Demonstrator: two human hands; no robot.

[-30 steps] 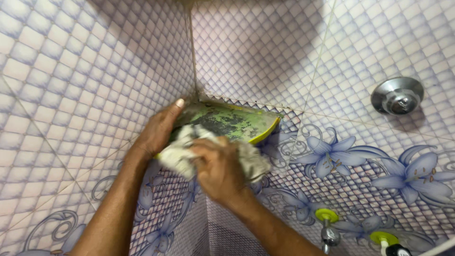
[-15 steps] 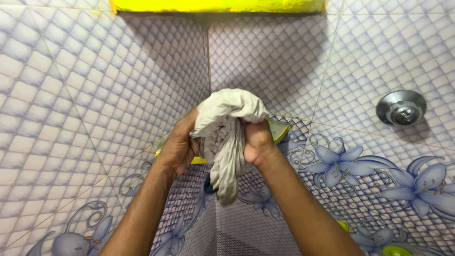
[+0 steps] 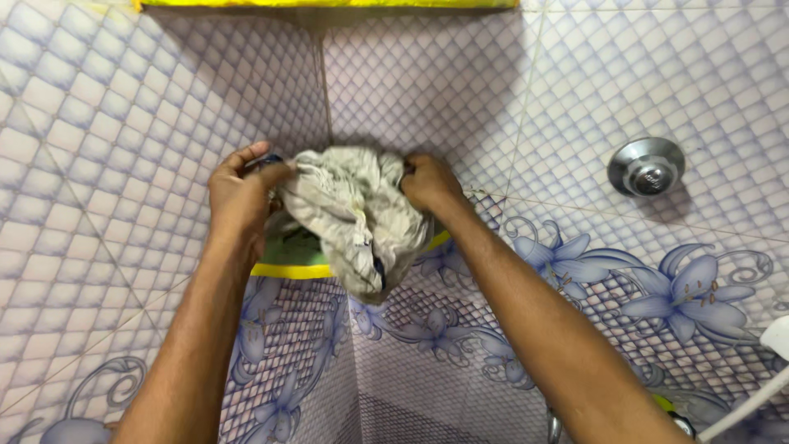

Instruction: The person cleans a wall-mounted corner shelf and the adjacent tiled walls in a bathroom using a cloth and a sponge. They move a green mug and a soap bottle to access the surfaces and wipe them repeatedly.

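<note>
Since the earlier frame the cloth (image 3: 355,215) is spread wider, no longer bunched upright. At centre frame, the left hand (image 3: 240,193) pinches its left edge, the right hand (image 3: 428,182) clenches its right edge, above the yellow-rimmed corner shelf (image 3: 292,270).

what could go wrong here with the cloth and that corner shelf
Both hands, left hand and right hand, hold the bunched cloth over the yellow-edged corner shelf. Its hanging end could snag the shelf lip. The shelf surface looks grimy, so the cloth may just smear the dirt. Leaning weight on the shelf might loosen it.
</note>
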